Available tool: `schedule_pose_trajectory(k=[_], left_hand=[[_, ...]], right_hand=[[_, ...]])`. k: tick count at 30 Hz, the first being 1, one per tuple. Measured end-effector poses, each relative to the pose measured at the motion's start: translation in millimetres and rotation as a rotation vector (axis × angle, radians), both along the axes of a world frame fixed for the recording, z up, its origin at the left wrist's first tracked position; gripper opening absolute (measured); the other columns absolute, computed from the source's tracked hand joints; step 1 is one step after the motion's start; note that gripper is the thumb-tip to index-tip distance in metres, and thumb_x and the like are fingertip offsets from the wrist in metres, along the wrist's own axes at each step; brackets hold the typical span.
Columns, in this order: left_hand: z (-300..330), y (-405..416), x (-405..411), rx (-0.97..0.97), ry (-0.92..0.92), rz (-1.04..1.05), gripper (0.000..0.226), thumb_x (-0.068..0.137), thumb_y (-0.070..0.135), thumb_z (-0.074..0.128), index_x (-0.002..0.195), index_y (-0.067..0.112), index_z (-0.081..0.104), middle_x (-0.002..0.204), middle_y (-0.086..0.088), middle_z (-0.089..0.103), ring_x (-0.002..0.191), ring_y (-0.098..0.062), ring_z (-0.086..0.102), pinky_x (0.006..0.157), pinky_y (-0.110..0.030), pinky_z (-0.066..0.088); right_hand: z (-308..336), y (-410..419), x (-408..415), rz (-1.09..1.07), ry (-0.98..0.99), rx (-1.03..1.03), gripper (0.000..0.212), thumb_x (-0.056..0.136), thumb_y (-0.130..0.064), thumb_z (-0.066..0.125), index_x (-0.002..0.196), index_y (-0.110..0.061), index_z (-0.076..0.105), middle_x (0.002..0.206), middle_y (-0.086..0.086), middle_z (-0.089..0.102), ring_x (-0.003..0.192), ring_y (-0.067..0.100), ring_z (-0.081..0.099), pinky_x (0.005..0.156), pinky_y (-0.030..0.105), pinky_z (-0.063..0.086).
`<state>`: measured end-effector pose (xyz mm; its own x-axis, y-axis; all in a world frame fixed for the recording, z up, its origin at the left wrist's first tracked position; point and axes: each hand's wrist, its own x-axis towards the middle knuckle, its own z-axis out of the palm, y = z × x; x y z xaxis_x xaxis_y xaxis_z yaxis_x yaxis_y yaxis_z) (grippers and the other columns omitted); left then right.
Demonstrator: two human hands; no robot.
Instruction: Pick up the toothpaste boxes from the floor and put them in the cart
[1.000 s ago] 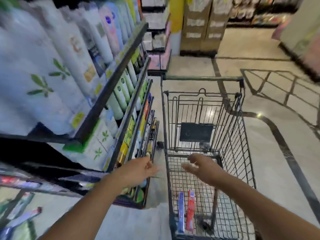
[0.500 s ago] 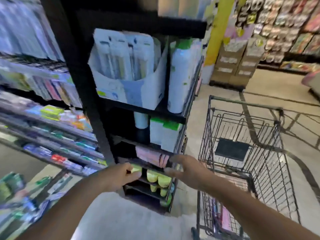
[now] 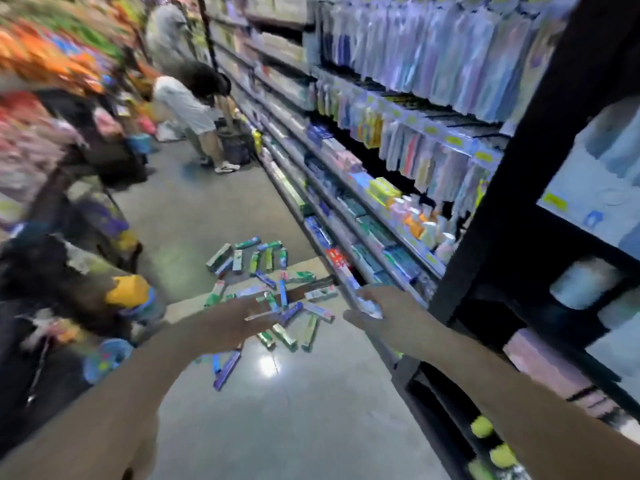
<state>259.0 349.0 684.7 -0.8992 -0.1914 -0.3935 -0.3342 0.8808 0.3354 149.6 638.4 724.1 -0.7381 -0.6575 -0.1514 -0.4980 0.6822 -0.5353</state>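
Several toothpaste boxes (image 3: 268, 259), green, blue and white, lie scattered in a loose pile on the grey aisle floor ahead of me. My left hand (image 3: 239, 320) is stretched out above the near edge of the pile, fingers loose, holding nothing. My right hand (image 3: 384, 313) reaches forward to the right of the pile, close to the lowest shelf edge, and also looks empty, though motion blur softens it. The cart is out of view.
Stocked shelves (image 3: 363, 209) run along the right of the aisle, ending in a black upright post (image 3: 519, 168) close by. Blurred goods (image 3: 52, 168) crowd the left side. A person (image 3: 187, 102) bends over farther down the aisle.
My view has swung left, away from the cart, past the shelf end and into the aisle with the boxes on the floor. Both hands stay stretched out and empty.
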Motion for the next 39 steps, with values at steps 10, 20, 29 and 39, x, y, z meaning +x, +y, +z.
schedule_pose_trajectory(k=[10,20,29,39], left_hand=[[-6.1,-88.9,-5.7,0.033,0.003,0.358,0.042,0.093,0.055,0.046,0.102,0.015,0.057,0.112,-0.013,0.063,0.108,-0.027,0.059,0.071,-0.024,0.033],[-17.7,-149.9,-80.4,0.082,-0.127,0.57,0.049,0.093,0.063,0.042,0.12,0.024,0.053,0.116,0.0,0.061,0.104,-0.019,0.058,0.086,-0.03,0.047],[-63.6,-255.8,-119.4,0.168,-0.203,0.562,0.067,0.09,0.069,0.041,0.136,0.022,0.048,0.135,-0.001,0.056,0.119,-0.02,0.054,0.101,-0.037,0.044],[-178.8,-405.5,-173.0,0.244,-0.379,0.517,0.064,0.091,0.065,0.045,0.131,0.016,0.052,0.132,-0.007,0.057,0.122,-0.025,0.049,0.102,-0.035,0.041]], right_hand=[[-29.2,-158.4,-90.5,0.294,-0.051,0.013,0.065,0.087,-0.065,0.057,0.133,-0.02,0.053,0.132,-0.003,0.055,0.122,0.015,0.051,0.093,0.031,0.042],[-53.5,-259.5,-190.8,0.393,-0.159,0.074,0.081,0.08,-0.074,0.055,0.141,-0.021,0.047,0.136,-0.004,0.052,0.122,0.014,0.053,0.103,0.042,0.045],[-118.4,-386.7,-217.4,0.425,-0.207,0.197,0.068,0.085,-0.067,0.057,0.134,-0.021,0.049,0.135,0.0,0.052,0.116,0.016,0.055,0.097,0.04,0.046],[-232.9,-507.3,-272.1,0.19,-0.264,0.338,0.061,0.085,-0.055,0.066,0.13,-0.015,0.056,0.129,0.002,0.061,0.115,0.019,0.059,0.089,0.032,0.047]])
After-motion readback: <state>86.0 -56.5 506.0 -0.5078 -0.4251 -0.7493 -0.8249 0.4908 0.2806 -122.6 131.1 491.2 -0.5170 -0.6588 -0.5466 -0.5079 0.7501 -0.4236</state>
